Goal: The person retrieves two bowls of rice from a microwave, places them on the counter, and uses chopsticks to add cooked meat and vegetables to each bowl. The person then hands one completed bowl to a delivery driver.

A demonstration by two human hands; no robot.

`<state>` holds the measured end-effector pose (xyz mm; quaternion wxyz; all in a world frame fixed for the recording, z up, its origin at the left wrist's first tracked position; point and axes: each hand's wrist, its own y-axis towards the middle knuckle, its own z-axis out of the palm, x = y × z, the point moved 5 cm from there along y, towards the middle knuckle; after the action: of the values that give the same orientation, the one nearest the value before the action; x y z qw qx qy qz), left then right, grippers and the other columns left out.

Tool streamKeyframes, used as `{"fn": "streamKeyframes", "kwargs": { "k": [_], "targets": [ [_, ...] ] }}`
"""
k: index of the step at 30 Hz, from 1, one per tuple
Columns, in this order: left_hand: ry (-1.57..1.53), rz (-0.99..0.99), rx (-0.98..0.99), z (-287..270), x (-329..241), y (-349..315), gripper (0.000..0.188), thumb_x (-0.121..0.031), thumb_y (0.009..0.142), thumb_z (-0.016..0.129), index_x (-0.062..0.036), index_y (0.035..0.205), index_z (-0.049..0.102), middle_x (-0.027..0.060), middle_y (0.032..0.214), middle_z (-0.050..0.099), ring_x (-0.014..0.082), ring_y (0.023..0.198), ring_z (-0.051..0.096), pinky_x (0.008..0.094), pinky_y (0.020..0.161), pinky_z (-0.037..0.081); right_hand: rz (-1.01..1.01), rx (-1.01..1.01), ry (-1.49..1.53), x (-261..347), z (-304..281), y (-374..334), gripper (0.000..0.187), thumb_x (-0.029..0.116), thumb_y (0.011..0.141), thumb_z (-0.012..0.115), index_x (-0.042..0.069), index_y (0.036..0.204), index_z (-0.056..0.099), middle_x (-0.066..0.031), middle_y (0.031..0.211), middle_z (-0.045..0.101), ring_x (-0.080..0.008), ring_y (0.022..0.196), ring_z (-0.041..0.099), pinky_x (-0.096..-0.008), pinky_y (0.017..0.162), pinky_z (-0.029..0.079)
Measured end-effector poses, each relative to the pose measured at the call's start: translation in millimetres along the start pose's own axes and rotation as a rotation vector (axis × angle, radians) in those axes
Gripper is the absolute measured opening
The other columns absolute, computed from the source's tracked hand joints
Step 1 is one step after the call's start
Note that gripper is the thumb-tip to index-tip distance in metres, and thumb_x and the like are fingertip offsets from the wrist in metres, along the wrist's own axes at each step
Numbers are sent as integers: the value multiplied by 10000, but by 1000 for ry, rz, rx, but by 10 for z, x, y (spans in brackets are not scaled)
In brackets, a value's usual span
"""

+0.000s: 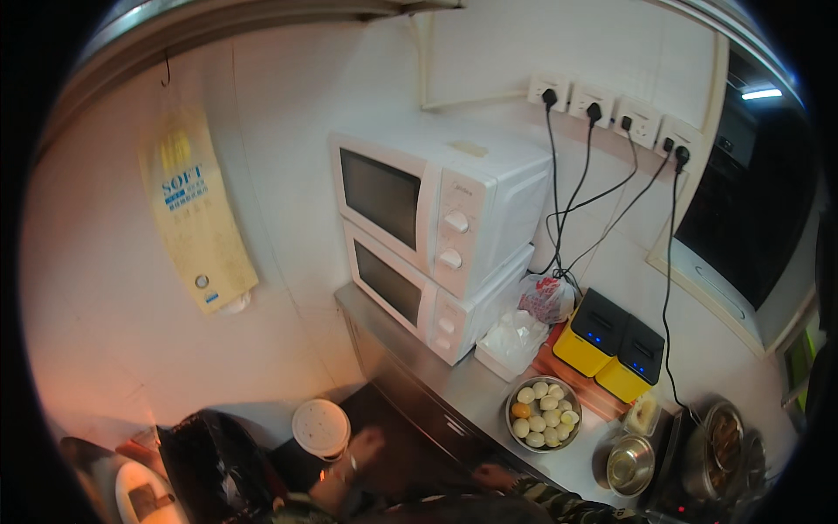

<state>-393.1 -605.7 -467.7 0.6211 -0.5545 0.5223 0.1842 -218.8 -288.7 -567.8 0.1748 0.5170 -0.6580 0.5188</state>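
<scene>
Both hands low — left grip (pixel 365 443) loosely open near white bucket lid (pixel 320 427), right (pixel 493 476) flat on counter edge (pixel 454 419).

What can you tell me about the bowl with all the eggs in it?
The bowl of eggs is round, shiny and grey, so it looks like metal. It sits upright on the steel counter, in front of two yellow and black boxes and beside a smaller empty metal bowl. It holds a heap of pale, smooth eggs, which look peeled, and one orange-brown one at the left side. No hand touches it; the right hand rests on the counter's edge nearby.
</scene>
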Motion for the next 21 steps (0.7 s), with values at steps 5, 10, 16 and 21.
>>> {"fn": "streamKeyframes", "kwargs": {
  "k": [5, 10, 16, 21],
  "targets": [
    [-37, 656, -73, -33, -2632, 537, 492, -217, 765, 658, -49, 1184, 462, 97, 1110, 531, 183, 1025, 501, 313, 877, 412, -97, -46, 210, 1266, -226, 22, 251, 256, 822, 608, 24, 913, 584, -67, 779, 607, -135, 710, 582, -264, 649, 467],
    [-243, 936, -172, 12, -4216, 569, 442, -110, 773, 617, -19, 1165, 434, 65, 1066, 517, 149, 981, 482, 278, 863, 390, -46, -169, 426, 1596, -369, -89, 205, 203, 837, 591, 19, 925, 579, -54, 788, 601, -110, 698, 573, -241, 645, 464],
    [-411, 837, 195, 57, -4215, 566, 390, -131, 799, 596, -6, 1122, 415, 81, 1058, 519, 150, 955, 519, 260, 818, 418, -40, -269, 521, 1653, -266, 58, 193, 197, 836, 596, 26, 924, 585, -32, 807, 601, -97, 734, 557, -229, 656, 451],
    [-527, 801, -102, -959, -3342, 232, 462, -185, 869, 523, -24, 1257, 329, 102, 1119, 480, 168, 996, 480, 297, 850, 403, 47, -301, 500, 1762, -205, 384, 180, 190, 847, 577, 45, 953, 560, -26, 802, 589, -95, 727, 540, -228, 660, 442]
  ]
}}
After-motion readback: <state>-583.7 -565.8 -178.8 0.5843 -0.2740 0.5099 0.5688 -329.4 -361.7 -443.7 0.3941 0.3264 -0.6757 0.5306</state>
